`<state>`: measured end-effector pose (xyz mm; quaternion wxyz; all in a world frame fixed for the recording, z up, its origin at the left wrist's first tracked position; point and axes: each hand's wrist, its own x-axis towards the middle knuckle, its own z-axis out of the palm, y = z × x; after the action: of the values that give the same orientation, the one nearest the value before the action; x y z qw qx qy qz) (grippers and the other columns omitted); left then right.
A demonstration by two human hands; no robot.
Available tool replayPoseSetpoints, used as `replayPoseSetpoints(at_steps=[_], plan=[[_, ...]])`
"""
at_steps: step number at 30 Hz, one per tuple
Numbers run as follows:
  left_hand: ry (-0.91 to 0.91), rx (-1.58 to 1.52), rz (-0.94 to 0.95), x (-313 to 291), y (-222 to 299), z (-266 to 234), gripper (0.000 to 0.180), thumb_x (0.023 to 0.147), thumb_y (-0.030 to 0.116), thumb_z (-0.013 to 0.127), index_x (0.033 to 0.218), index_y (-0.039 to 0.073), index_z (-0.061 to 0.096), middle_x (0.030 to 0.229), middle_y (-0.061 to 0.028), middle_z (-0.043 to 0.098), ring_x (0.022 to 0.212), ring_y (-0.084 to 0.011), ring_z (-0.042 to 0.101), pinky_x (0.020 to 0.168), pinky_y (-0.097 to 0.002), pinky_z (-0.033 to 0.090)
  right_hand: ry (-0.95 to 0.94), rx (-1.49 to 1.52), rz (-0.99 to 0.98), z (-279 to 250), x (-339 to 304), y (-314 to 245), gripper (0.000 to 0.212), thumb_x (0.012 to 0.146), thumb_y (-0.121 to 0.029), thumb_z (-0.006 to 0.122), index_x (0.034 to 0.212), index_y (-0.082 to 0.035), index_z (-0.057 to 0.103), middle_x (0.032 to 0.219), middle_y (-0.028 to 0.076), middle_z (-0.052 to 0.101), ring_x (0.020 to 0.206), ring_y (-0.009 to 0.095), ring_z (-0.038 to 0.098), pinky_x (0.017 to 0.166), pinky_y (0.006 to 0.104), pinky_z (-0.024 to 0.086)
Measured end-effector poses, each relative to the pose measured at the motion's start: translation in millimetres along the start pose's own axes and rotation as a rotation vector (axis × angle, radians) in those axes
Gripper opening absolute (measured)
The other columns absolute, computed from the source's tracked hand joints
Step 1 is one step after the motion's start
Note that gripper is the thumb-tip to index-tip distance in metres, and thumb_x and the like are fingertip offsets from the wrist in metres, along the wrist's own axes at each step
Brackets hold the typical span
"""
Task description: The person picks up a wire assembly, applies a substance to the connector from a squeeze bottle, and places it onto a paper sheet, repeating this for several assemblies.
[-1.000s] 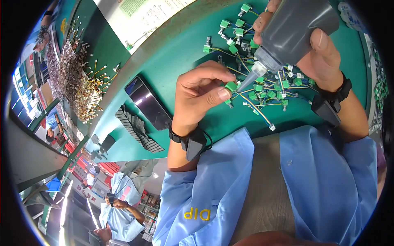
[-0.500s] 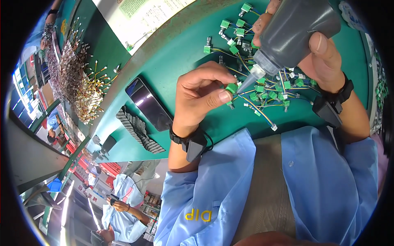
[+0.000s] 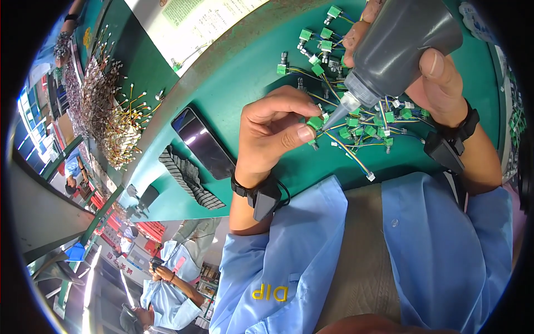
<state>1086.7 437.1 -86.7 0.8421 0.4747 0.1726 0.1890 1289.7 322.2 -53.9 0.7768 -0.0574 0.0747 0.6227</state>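
My left hand (image 3: 275,131) pinches a small green component (image 3: 315,123) with thin wires trailing from it, just above the green table (image 3: 233,89). My right hand (image 3: 428,78) grips a dark grey squeeze bottle (image 3: 397,47), tilted down to the left. The bottle's pale nozzle tip (image 3: 334,116) touches the green component. Several more green wired components (image 3: 367,125) lie scattered on the table under and behind both hands. Both wrists wear black bands.
A black phone (image 3: 203,142) and a dark ribbed pad (image 3: 186,178) lie left of my left hand. A heap of wired parts (image 3: 108,119) sits at far left, a white printed sheet (image 3: 206,16) at the top. Other people in blue work below left.
The bottle's nozzle has come down onto the green component in my left hand. My left hand has turned the part slightly toward it.
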Motion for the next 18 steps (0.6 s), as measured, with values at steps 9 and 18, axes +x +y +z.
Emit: replayPoseSetpoints(at_steps=[9,18], plan=[[-0.003,-0.017,0.006,0.0,-0.2,0.7,0.026,0.078,-0.001,0.074,0.103,-0.002,0.068,0.099,-0.0135,0.064,0.091,-0.0198,0.059,0.08,-0.0307,0.046,0.029,-0.194,-0.023,-1.3,1.6,-0.9,0.062,0.088,-0.025,0.068,0.138,-0.003,0.038,0.13,0.012,0.049,0.118,0.036,0.052,0.097,0.0524,0.045],[0.002,-0.022,0.002,-0.3,1.0,1.2,0.026,0.077,-0.001,0.074,0.102,-0.002,0.068,0.099,-0.0137,0.064,0.091,-0.0204,0.06,0.081,-0.0316,0.047,0.057,-0.393,-0.047,-1.6,-0.3,-3.8,0.061,0.089,-0.027,0.068,0.137,-0.004,0.039,0.128,0.013,0.05,0.117,0.036,0.053,0.097,0.0525,0.045]])
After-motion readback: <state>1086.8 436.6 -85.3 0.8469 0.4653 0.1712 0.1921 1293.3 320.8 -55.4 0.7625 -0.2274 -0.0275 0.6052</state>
